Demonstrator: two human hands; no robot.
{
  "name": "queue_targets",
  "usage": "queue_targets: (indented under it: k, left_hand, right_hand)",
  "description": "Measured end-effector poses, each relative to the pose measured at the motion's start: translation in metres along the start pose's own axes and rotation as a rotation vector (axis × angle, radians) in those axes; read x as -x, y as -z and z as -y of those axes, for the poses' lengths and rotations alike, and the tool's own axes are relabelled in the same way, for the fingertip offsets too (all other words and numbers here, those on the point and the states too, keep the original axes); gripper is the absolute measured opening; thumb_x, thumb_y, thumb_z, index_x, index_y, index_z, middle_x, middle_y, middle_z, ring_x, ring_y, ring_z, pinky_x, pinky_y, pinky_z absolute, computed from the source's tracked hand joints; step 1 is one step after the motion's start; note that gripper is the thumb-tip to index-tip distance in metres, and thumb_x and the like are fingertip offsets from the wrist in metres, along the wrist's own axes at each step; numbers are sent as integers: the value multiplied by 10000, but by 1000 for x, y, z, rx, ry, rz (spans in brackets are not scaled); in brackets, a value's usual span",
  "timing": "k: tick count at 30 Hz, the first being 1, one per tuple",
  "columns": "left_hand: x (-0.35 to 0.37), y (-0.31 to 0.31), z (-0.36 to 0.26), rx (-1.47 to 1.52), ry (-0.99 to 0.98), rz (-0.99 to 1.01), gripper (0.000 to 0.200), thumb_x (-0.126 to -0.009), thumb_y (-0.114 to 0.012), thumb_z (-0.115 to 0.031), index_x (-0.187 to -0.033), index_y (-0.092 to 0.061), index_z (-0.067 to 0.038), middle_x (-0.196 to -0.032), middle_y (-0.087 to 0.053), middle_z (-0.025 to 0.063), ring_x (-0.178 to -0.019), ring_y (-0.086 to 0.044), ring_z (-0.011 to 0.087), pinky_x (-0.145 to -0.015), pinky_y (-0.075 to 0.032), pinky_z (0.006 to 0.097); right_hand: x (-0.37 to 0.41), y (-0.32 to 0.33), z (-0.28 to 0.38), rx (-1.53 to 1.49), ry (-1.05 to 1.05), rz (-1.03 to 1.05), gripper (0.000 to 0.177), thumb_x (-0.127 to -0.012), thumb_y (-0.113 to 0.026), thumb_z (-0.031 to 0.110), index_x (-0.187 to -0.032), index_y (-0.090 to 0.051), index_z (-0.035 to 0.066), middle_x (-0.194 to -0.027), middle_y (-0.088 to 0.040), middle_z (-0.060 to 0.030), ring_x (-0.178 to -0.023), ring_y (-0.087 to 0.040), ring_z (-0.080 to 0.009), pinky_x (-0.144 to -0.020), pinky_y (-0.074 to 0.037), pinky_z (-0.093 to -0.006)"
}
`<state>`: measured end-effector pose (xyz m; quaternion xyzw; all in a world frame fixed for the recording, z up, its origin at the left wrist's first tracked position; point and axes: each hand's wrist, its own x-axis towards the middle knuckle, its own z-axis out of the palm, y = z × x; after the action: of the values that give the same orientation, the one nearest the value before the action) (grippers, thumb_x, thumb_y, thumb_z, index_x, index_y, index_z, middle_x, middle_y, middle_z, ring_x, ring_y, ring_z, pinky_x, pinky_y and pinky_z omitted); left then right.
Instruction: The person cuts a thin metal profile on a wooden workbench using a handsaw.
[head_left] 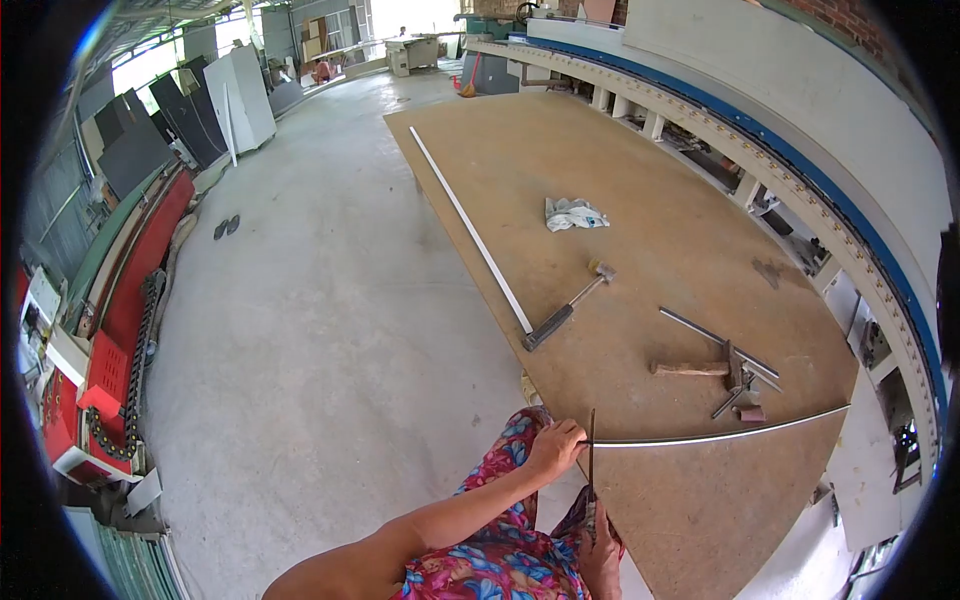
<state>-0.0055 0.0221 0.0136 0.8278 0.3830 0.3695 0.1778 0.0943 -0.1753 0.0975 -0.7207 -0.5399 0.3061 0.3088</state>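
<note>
Head view, bottom centre: my right hand (602,558) grips a thin-bladed tool (592,462); just beyond, my left fingers (570,430) pinch the strip (690,441) at the edge of the table (700,520). If the strip slips, the tool could nick them.

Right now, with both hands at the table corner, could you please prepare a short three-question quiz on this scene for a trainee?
1. Which hand grips the thin, dark-bladed tool?
2. True or false: the crumpled white plastic bag lies on the flat brown tabletop.
3. Which thing has its end at the left hand?
A) the brown wooden-handled hammer
B) the slim pale strip crossing the tabletop
C) the black-gripped mallet

Key: 1. The right hand. 2. True. 3. B.
</note>
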Motion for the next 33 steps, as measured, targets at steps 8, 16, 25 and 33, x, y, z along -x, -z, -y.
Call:
queue_targets:
  k: [8,16,25,33]
  left_hand:
    - [2,-8,3,29,35,16,197,-771,-727,-152,-874,-571,-87,-876,-570,87,-866,-603,311,-709,-487,425]
    - [3,-6,4,86,-61,-49,214,-711,-746,-107,-836,-573,-90,-836,-557,90,-844,-581,317,-684,-460,438]
    - [-2,-1,-4,55,-40,24,197,-725,-731,-53,-837,-569,-48,-857,-565,116,-852,-569,337,-730,-455,435]
    - [-2,0,-2,46,-46,44,193,-735,-709,-48,-868,-572,-77,-868,-566,94,-871,-582,330,-722,-461,435]
  right_hand:
    - [32,-4,-24,87,134,-86,624,-840,-525,27,-1439,-351,11,-1197,-558,-350,-1064,-595,-462,-873,-490,-465]
    - [33,26,5,96,-153,92,619,-859,-522,40,-1451,-343,52,-1004,-626,-319,-890,-632,-450,-773,-506,-487]
    - [-10,-16,-17,81,-40,-57,615,-860,-515,-34,-1447,-339,15,-1088,-595,-345,-972,-606,-480,-802,-498,-478]
    - [-80,-37,-8,16,-28,-138,616,-858,-514,-45,-1445,-342,22,-1005,-600,-369,-937,-609,-491,-746,-496,-509]
